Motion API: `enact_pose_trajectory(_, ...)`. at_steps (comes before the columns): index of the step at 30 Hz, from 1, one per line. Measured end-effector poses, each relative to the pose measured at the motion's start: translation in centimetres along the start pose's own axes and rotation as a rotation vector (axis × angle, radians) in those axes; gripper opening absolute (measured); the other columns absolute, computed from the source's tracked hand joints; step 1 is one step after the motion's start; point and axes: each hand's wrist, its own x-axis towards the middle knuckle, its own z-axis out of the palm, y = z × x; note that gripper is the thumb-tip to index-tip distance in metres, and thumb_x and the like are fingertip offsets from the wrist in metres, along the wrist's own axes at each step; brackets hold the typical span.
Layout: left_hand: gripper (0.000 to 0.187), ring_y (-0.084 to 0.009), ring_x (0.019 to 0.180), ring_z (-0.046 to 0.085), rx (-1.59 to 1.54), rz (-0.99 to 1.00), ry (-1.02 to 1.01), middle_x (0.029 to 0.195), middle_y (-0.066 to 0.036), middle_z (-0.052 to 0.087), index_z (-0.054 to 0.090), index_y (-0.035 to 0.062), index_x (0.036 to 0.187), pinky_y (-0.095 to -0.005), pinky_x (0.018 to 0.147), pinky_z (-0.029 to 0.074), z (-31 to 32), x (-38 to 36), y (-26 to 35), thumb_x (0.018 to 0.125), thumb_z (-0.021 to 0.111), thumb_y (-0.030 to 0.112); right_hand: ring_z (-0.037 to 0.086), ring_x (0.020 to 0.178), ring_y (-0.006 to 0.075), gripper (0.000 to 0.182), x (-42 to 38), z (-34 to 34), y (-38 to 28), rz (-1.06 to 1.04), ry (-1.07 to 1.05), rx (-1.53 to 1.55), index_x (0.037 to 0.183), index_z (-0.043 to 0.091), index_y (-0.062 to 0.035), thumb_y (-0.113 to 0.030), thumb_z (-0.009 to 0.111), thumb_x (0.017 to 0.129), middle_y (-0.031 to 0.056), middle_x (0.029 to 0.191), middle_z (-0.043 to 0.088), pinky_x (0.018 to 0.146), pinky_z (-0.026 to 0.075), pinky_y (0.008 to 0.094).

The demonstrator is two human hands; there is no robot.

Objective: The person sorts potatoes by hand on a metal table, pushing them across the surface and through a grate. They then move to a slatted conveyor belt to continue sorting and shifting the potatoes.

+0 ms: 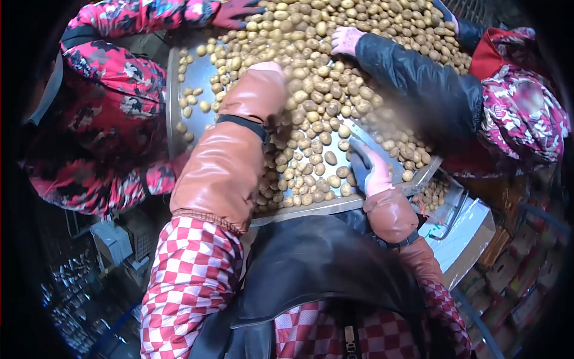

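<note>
Potatoes (323,84) lie heaped over a metal sorting table (200,75). My left arm, in a brown sleeve cover, reaches forward into the heap. Only the pink back of my left hand (267,67) shows past the cuff; its fingers are hidden and blurred among the potatoes. Near the front edge, my right hand (369,167) wears a pink and grey-blue glove. Its fingers stretch forward, lying beside a metal divider strip (365,136) and next to a few loose potatoes (342,172).
At the left, a person in a red camouflage jacket (119,66) has a gloved hand (236,13) at the heap. On the right, another person's pink glove (347,40) touches potatoes. A white box (460,236) and more potatoes (431,196) sit below the table's right corner.
</note>
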Motion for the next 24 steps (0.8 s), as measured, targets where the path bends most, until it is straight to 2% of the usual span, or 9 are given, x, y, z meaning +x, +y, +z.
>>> enact_pose_trajectory(6, 0.025, -0.0344, 0.109, 0.071, 0.229, 0.109, -0.055, 0.116, -0.019, 0.073, 0.075, 0.005, 0.113, -0.0446, 0.089, 0.059, 2.3, 1.2, 1.8, 0.093, 0.061, 0.012, 0.05, 0.133, 0.0369, 0.067, 4.7, -1.2, 2.5, -0.143, 0.336, -0.546, 0.143, 0.054, -0.0105, -0.025, 0.078, 0.082, 0.0188, 0.142, 0.055, 0.111, 0.041, 0.0482)
enact_pose_trajectory(9, 0.03, -0.0363, 0.111, 0.07, 0.231, 0.046, -0.2, 0.118, -0.02, 0.072, 0.073, 0.0028, 0.118, -0.0448, 0.09, 0.059, 1.2, 0.6, 2.8, 0.092, 0.061, 0.012, 0.037, 0.138, 0.0484, 0.086, 2.8, 2.4, -0.3, -0.104, 0.088, -0.906, 0.153, 0.039, -0.0132, -0.041, 0.077, 0.08, 0.0191, 0.152, 0.041, 0.111, 0.038, 0.0597)
enact_pose_trajectory(10, 0.03, -0.0363, 0.111, 0.07, 0.234, 0.047, -0.196, 0.118, -0.02, 0.072, 0.073, 0.0028, 0.118, -0.0448, 0.09, 0.059, 0.4, -0.4, 3.0, 0.092, 0.061, 0.012, 0.034, 0.141, 0.0452, 0.09, 1.8, 3.1, -2.2, 0.105, -0.285, -0.9, 0.155, 0.034, -0.0127, -0.041, 0.075, 0.081, 0.0173, 0.152, 0.04, 0.114, 0.035, 0.0585)
enact_pose_trajectory(12, 0.03, -0.0399, 0.115, 0.066, 0.08, 0.032, -0.116, 0.121, -0.025, 0.069, 0.071, 0.0029, 0.117, -0.0434, 0.096, 0.056, -0.9, -2.2, 3.5, 0.089, 0.064, 0.005, 0.031, 0.148, 0.0356, 0.078, -1.6, 6.2, 0.2, -0.091, -0.156, -0.891, 0.153, 0.04, -0.016, -0.039, 0.071, 0.086, 0.0132, 0.154, 0.043, 0.119, 0.028, 0.057)
enact_pose_trajectory(14, 0.028, -0.04, 0.116, 0.065, 0.087, 0.046, -0.054, 0.12, -0.026, 0.068, 0.068, 0.0016, 0.117, -0.045, 0.096, 0.056, 0.8, -2.0, 2.1, 0.089, 0.063, 0.006, 0.032, 0.148, 0.0388, 0.073, -1.3, 3.4, -3.5, 0.016, -0.444, -0.725, 0.149, 0.047, -0.0089, -0.04, 0.071, 0.087, 0.0167, 0.154, 0.045, 0.121, 0.03, 0.0513)
enact_pose_trajectory(17, 0.031, -0.0377, 0.115, 0.067, 0.082, 0.049, -0.128, 0.126, -0.026, 0.066, 0.069, 0.0016, 0.119, -0.0439, 0.098, 0.054, 0.9, -2.5, 1.0, 0.091, 0.058, 0.008, 0.048, 0.139, 0.0358, 0.055, -1.8, 1.0, -2.7, 0.024, -0.468, -0.528, 0.139, 0.06, -0.0089, -0.032, 0.071, 0.09, 0.0176, 0.144, 0.056, 0.115, 0.04, 0.0451)
enact_pose_trajectory(20, 0.041, -0.0342, 0.121, 0.064, -0.045, -0.15, -0.166, 0.129, -0.018, 0.067, 0.066, 0.0104, 0.127, -0.0432, 0.102, 0.051, 6.0, 2.2, -2.1, 0.087, 0.064, 0.019, 0.064, 0.121, 0.0311, 0.037, -2.3, 1.0, -1.7, 0.115, -0.175, -0.023, 0.126, 0.069, -0.0084, -0.022, 0.072, 0.092, 0.0169, 0.127, 0.068, 0.103, 0.05, 0.0374)
enact_pose_trajectory(22, 0.041, -0.0349, 0.116, 0.066, -0.088, -0.16, -0.073, 0.122, -0.019, 0.07, 0.067, 0.0101, 0.126, -0.0438, 0.101, 0.051, 9.0, 2.3, -3.7, 0.086, 0.063, 0.02, 0.07, 0.109, 0.0253, 0.031, -2.1, 1.9, -2.0, 0.083, -0.072, 0.05, 0.124, 0.071, -0.0074, -0.015, 0.071, 0.094, 0.0117, 0.116, 0.074, 0.095, 0.054, 0.032)
enact_pose_trajectory(24, 0.033, -0.0362, 0.107, 0.07, -0.418, -0.213, 0.297, 0.109, -0.02, 0.073, 0.071, 0.0089, 0.116, -0.0433, 0.096, 0.053, 10.6, 1.2, -3.7, 0.085, 0.064, 0.019, 0.068, 0.111, 0.0222, 0.031, -1.3, 1.5, -4.3, 0.323, -0.188, 0.31, 0.127, 0.07, -0.0081, -0.004, 0.065, 0.097, 0.011, 0.121, 0.071, 0.098, 0.051, 0.0303)
